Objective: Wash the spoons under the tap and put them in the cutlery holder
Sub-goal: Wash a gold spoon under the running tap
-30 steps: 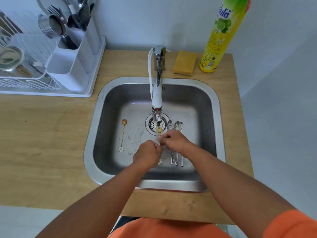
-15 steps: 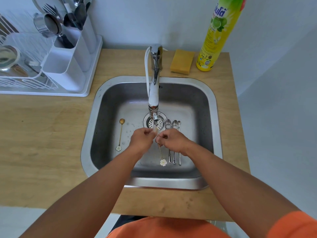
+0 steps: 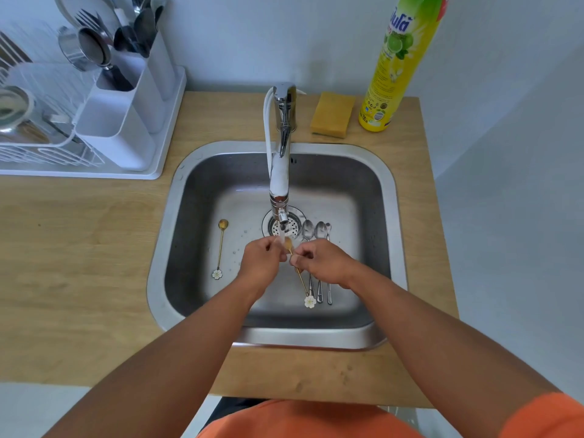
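Water runs from the chrome tap (image 3: 279,172) onto the bowl of the slim gold spoon with a white flower at its handle end (image 3: 302,281), which I hold over the middle of the stainless steel sink (image 3: 387,191). My right hand (image 3: 322,262) pinches the gold handle just below the bowl, fingers curled round it, and the handle slants down and to the right so that the flower end hangs near the sink's floor. My left hand (image 3: 262,259) has its fingers curled at the bowl, and its fingertips touch the bowl under the stream.

Just beside my right hand, three plain silver spoons (image 3: 319,230) lie side by side on the sink's floor, bowls toward the drain. A second gold flower-ended spoon (image 3: 220,248) lies alone at the left of the sink.

On the wooden counter (image 3: 79,248) at the back left stands the white cutlery holder (image 3: 126,121), with dark cutlery in its rear compartments. A yellow sponge (image 3: 331,116) and a yellow-green bottle of dish soap (image 3: 395,74) stand behind the sink, to the right of the tap.
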{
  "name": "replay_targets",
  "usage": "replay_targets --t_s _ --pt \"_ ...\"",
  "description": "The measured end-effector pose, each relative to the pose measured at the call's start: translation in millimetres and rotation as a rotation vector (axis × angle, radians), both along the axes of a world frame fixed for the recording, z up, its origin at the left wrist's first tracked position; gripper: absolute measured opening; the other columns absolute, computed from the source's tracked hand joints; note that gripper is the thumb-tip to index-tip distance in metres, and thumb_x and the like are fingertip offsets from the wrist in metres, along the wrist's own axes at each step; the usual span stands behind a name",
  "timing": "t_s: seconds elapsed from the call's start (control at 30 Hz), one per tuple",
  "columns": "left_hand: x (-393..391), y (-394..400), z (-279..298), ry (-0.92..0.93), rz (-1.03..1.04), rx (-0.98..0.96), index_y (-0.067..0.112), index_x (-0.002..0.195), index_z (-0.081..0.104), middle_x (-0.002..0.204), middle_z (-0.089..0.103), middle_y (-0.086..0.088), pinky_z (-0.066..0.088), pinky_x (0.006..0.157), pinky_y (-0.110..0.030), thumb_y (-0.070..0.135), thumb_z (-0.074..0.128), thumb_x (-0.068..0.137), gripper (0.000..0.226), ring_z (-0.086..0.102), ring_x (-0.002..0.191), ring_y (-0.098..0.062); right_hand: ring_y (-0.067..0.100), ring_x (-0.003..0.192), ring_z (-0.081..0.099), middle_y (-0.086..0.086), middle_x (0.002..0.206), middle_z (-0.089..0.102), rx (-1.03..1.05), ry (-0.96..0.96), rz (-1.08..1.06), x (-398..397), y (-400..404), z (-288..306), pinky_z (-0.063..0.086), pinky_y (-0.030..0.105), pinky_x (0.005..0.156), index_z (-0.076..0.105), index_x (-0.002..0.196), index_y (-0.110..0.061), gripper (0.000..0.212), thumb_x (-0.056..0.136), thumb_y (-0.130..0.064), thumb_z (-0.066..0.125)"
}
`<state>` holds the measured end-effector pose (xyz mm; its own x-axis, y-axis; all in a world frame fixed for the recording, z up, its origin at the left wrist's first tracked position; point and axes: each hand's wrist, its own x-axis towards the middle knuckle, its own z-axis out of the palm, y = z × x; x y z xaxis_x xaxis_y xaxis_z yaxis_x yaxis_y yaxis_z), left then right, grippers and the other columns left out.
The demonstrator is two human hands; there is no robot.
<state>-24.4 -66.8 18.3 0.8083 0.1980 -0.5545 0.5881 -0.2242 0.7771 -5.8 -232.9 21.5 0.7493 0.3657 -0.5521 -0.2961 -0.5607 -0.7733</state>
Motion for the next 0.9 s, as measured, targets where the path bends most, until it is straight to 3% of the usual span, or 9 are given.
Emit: replay_targets --t_s 0.1,0.17,0.3,0.4,0.53,0.67,0.77,0.9 --pt "-0.5 2.6 0.1 0.043 0.036 -0.095 0.022 0.097 0.076 0.093 0.076 -0.004 0.054 0.073 -0.030 0.025 0.069 0.100 0.009 0.068 0.086 -0.017 0.013 0.077 0.064 0.000 0.084 0.073 -0.018 -0.022 0.013 2.6 1.2 3.7 0.051 0.030 0.074 0.071 0.078 -0.020 0.020 0.098 -0.023 0.067" --pt "-1.1 2.3 0.9 0.065 0.094 -0.136 0.016 0.105 0.077 0.097 0.076 -0.004 0.053 0.070 -0.027 0.026 0.075 0.095 0.014 0.067 0.085 -0.016 0.015 0.074 0.061 0.008 0.084 0.072 -0.032 -0.031 0.038 2.9 2.8 5.0 0.050 0.032 0.072 0.070 0.078 -0.017 0.022 0.098 -0.023 0.066" --pt "-0.2 -1.6 2.3 0.072 0.207 -0.115 0.018 0.093 0.078 0.088 0.078 0.002 0.050 0.068 -0.029 0.043 0.078 0.092 0.025 0.065 0.078 -0.013 0.012 0.067 0.056 0.016 0.090 0.073 -0.044 -0.036 0.052 1.1 7.6 4.2 0.047 0.030 0.065 0.073 0.086 -0.009 0.021 0.098 -0.025 0.066" --pt "0.6 -3.0 1.8 0.060 0.224 -0.098 0.019 0.086 0.077 0.082 0.075 -0.001 0.052 0.069 -0.030 0.033 0.068 0.100 0.022 0.064 0.077 -0.015 0.009 0.064 0.055 0.001 0.076 0.069 -0.028 -0.045 0.032 0.8 6.9 3.1 0.045 0.026 0.063 0.070 0.076 -0.021 0.023 0.098 -0.024 0.066" --pt "-2.5 0.9 1.2 0.055 0.150 -0.119 0.023 0.094 0.077 0.095 0.079 -0.003 0.056 0.080 -0.033 0.030 0.064 0.103 0.017 0.069 0.085 -0.014 0.003 0.067 0.059 -0.006 0.079 0.071 -0.040 -0.064 0.015 1.1 3.3 2.4 0.045 0.022 0.065 0.072 0.079 -0.023 0.020 0.098 -0.024 0.067" --pt "-6.2 1.7 0.5 0.046 0.156 -0.163 0.024 0.102 0.075 0.098 0.077 0.002 0.052 0.071 -0.025 0.021 0.072 0.097 0.007 0.070 0.088 -0.012 0.006 0.068 0.060 0.000 0.082 0.074 -0.046 -0.070 0.020 -0.7 2.8 2.0 0.046 0.025 0.066 0.072 0.081 -0.019 0.019 0.098 -0.026 0.066" --pt "-6.8 -0.2 2.1 0.039 0.211 -0.153 0.018 0.096 0.077 0.090 0.076 0.003 0.050 0.068 -0.024 0.023 0.079 0.091 0.008 0.068 0.079 -0.008 0.009 0.064 0.057 0.009 0.083 0.073 -0.039 -0.079 0.036 -2.7 4.5 0.6 0.048 0.028 0.065 0.073 0.084 -0.011 0.021 0.098 -0.024 0.065" --pt "-4.9 -4.3 3.2 0.014 0.264 -0.090 0.016 0.088 0.079 0.082 0.077 0.005 0.050 0.067 -0.025 0.031 0.080 0.090 0.016 0.067 0.074 -0.008 0.012 0.064 0.056 0.010 0.081 0.072 -0.031 -0.084 0.045 -4.3 7.4 0.7 0.047 0.031 0.065 0.073 0.081 -0.018 0.020 0.098 -0.026 0.065"
